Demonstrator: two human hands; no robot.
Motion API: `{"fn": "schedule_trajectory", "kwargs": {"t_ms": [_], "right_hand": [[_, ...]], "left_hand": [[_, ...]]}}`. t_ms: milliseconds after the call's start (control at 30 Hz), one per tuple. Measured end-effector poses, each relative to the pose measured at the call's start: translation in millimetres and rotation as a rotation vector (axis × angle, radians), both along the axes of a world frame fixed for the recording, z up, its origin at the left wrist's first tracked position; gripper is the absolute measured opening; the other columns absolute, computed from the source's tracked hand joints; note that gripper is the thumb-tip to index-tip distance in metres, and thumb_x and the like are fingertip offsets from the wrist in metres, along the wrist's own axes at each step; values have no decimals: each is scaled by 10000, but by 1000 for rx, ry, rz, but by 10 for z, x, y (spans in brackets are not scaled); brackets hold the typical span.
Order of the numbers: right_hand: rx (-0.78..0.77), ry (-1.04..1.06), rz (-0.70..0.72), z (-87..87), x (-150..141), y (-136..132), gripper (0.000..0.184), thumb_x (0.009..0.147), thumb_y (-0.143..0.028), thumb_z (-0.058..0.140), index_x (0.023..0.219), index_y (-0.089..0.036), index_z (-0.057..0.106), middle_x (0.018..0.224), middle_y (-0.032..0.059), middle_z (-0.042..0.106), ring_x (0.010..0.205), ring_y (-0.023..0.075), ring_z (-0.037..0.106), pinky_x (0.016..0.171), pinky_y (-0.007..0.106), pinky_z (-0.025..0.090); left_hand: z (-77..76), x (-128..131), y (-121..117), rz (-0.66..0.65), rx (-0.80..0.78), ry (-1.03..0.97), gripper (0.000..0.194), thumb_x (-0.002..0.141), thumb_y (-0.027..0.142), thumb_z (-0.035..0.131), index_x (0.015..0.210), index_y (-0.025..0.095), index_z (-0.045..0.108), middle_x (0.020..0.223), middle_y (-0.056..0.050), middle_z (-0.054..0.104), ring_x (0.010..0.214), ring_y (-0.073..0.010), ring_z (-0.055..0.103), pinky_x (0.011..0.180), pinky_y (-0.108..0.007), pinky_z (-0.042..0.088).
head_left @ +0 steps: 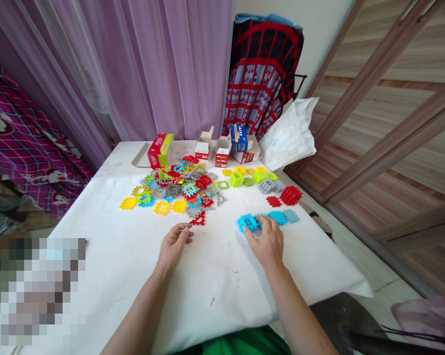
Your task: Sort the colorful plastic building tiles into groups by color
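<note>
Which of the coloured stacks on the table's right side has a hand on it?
The blue stack, held by the right hand. The red stack, grey stack and lime-green stack are farther back, no hand on them.

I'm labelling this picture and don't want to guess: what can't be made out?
All in the head view:
- Part of the blue row: hidden behind the right hand.
- Whether the left hand touches the red triangular piece: contact too small to tell.
- Lower pieces in the mixed pile: covered by upper ones.
- Fine print on the blue box: too small.
- Lower left: blurred by pixelation.
- Green cloth: cut off by the bottom edge.
</note>
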State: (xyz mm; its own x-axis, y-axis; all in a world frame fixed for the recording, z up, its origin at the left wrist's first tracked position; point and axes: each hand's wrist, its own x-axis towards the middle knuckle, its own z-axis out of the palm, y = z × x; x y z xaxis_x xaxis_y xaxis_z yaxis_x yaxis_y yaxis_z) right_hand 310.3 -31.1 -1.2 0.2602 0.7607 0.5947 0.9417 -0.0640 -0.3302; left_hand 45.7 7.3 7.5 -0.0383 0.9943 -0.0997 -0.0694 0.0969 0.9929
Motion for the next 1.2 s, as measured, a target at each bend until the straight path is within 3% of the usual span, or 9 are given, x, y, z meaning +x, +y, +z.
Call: {"fn": "schedule_trajectory", "kwargs": {"t_ms": [233, 600, 833, 1033, 1200], "right_hand": [[177, 20, 169, -78, 8, 38, 258, 854, -325, 517, 1045, -175, 605, 1031, 115, 589, 1003, 254, 559, 901, 409, 440], [252, 58, 223, -120, 69, 54, 222, 849, -255, 483, 992, -183, 637, 1028, 107, 584, 987, 238, 565, 900, 411, 465], [273, 124, 193, -146, 107, 53, 233, 826, -240, 463, 966, -187, 643, 1078, 117, 572, 1044, 247, 548, 929, 437, 459], [334, 208, 159, -194, 176, -10, 238, 807, -250, 459, 958, -196, 635, 1044, 111, 584, 1022, 242, 556, 923, 438, 464], [343, 449, 90, -311, 258, -28, 295, 735, -287, 453, 950, -182, 626, 977, 105, 621, 910, 229, 585, 752, 371, 506]], "left_hand": [[-19, 42, -25, 6, 10, 33, 450, 627, 579, 699, 846, 188, 658, 668, -13, 661, 628, -148, 620, 617, -273, 507], [-91, 97, -65, 18, 118, 130, 366, 656, 527, 651, 812, 196, 652, 683, -15, 648, 669, -164, 634, 609, -265, 500], [-258, 72, -80, 55, 143, 232, 299, 700, 473, 624, 841, 211, 658, 641, -1, 635, 655, -171, 638, 618, -265, 485], [-290, 31, -241, 97, 180, 346, 247, 726, 428, 576, 822, 218, 664, 617, -1, 639, 642, -180, 650, 603, -268, 475], [-272, -14, -383, 129, 203, 447, 237, 741, 400, 545, 829, 219, 670, 608, -2, 641, 631, -184, 647, 595, -269, 454]]}}
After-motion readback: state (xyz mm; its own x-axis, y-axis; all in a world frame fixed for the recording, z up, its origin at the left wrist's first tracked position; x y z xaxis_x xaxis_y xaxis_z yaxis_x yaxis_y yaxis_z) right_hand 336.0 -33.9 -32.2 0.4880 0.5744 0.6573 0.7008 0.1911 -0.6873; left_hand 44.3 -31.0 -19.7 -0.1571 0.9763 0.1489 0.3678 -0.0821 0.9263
